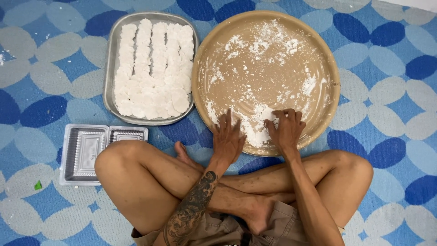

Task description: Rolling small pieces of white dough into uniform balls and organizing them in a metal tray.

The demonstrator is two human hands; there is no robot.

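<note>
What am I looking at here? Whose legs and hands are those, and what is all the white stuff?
The camera sits on a person's head and looks down, so you see that person's own crossed legs and hands. They sit on a blue patterned floor mat. In front of them is a big round tan tray dusted with white powder. The left hand and the right hand both rest flat around a small white pile near the tray's edge; neither grips anything. To the left, a metal tray holds rows of flat white pieces. Below it lies an open clear plastic box.
</note>
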